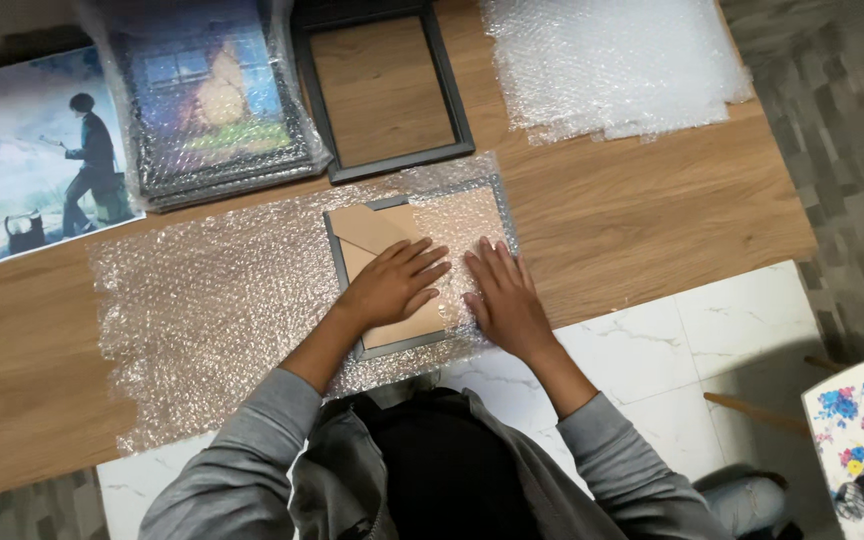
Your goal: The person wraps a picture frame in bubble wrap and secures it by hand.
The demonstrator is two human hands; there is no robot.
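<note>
Sleeves: grey, nearest the camera, both arms reaching forward from the near table edge to the middle of the wooden table point(652, 220).
Left hand point(392, 285): flat, fingers spread, palm down on the tan backing board of the picture frame point(377, 240); grips nothing.
Right hand point(505, 298): flat, fingers spread, pressing bubble wrap down over the frame's right half; grips nothing.
Hands to each other: side by side, close but apart, fingertips pointing away from the body.
Frame position: lies face down directly under both hands, on the bubble wrap sheet point(202, 310), grey rim showing at left and near edges.
Frame long axis: runs roughly away from the person, tilted slightly; short side toward the body.
Wrap: one flap folded over the frame from the right; the long loose part spreads out to the left.
Nearer hand: both rest on it equally.
Beyond: empty dark frame point(382, 90), wrapped stack of frames point(212, 100), loose print point(42, 150), spare bubble wrap pile point(612, 65).
</note>
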